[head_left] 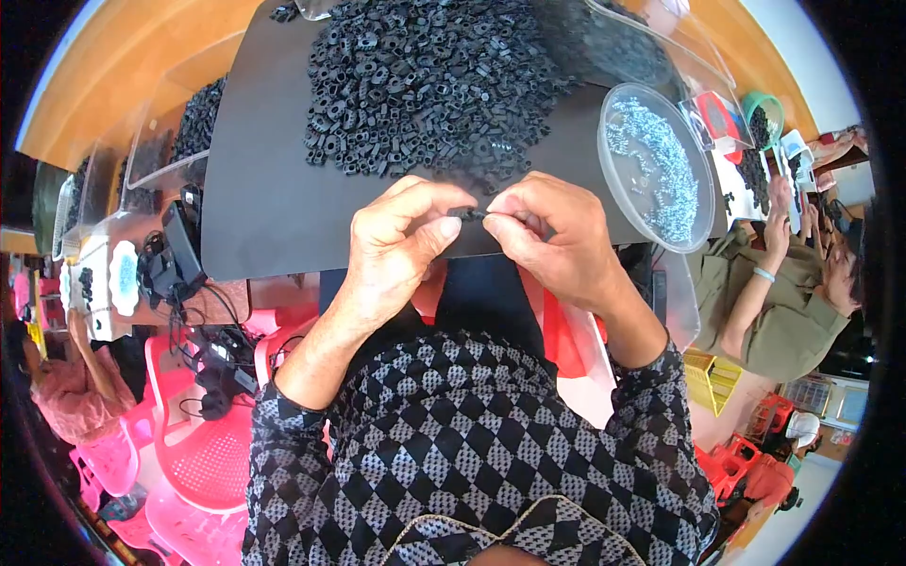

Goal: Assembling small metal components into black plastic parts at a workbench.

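Observation:
Near the front edge of the dark grey work mat (269,203), my two hands meet in front of me. My left hand (404,241) pinches a small black plastic part (464,214) between thumb and forefinger. The right hand (555,231) is closed too, its thumb and fingertips pressed together at the other end of that part. Whether a second tiny piece sits in the right fingertips is hidden. Just beyond my fingers spreads a large heap of similar black plastic parts (425,90). To the right lies a round clear dish (630,196) of tiny silvery-blue pieces (675,174).
Clear bins with black parts stand at the left (196,123) and far right (613,42). Black electrical gear (179,236) with cables hangs at the table's left edge, above pink chairs (203,453). Other people work at both sides; one wears an olive top (793,311).

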Demonstrator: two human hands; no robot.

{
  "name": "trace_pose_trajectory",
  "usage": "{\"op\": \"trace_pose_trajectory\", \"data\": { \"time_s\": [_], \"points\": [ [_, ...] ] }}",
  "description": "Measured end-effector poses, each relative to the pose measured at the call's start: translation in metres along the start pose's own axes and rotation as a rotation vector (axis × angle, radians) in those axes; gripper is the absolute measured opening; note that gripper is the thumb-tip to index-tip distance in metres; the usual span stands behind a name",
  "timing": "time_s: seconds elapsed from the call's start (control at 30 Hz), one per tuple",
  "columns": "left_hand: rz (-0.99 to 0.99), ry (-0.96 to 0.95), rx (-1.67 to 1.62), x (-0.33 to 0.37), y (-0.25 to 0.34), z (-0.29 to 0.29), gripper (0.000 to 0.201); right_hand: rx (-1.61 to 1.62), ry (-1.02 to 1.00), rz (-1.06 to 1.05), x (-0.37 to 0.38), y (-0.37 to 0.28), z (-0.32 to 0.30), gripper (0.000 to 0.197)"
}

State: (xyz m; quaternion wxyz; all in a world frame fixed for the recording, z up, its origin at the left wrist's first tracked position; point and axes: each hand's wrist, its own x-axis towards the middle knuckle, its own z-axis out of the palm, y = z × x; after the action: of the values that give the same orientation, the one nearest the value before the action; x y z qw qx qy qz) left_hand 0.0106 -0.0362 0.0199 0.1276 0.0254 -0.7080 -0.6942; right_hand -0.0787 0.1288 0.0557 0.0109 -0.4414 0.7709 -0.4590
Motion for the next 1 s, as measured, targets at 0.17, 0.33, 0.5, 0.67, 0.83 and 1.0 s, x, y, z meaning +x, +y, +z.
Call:
{"op": "trace_pose_trajectory", "data": {
  "time_s": [0.17, 0.33, 0.5, 0.67, 0.83, 1.0],
  "points": [
    [0.040, -0.033, 0.063, -0.004, -0.001, -0.001, 0.016, 0.133, -0.153, 0.211, -0.002, 0.000, -0.004, 0.008],
    [0.066, -0.053, 0.061, -0.007, -0.009, -0.003, 0.017, 0.206, -0.213, 0.355, -0.001, -0.005, -0.007, 0.008],
    [-0.199, 0.188, -0.336, -0.006, -0.005, 0.013, 0.015, 0.253, -0.085, 0.332, -0.009, 0.004, 0.005, 0.013],
    [-0.208, 0.301, -0.620, -0.002, 0.000, 0.029, 0.015, -0.170, 0.056, -0.129, -0.008, 0.008, 0.028, 0.018],
    [-0.282, 0.349, -0.809, 0.002, 0.008, 0.029, 0.014, -0.300, 0.159, -0.317, 0.001, 0.004, 0.033, 0.023],
    [-0.386, 0.295, -1.012, 0.007, 0.002, 0.016, 0.014, -0.404, 0.162, -0.371, 0.012, 0.004, 0.014, 0.014]
  ]
}}
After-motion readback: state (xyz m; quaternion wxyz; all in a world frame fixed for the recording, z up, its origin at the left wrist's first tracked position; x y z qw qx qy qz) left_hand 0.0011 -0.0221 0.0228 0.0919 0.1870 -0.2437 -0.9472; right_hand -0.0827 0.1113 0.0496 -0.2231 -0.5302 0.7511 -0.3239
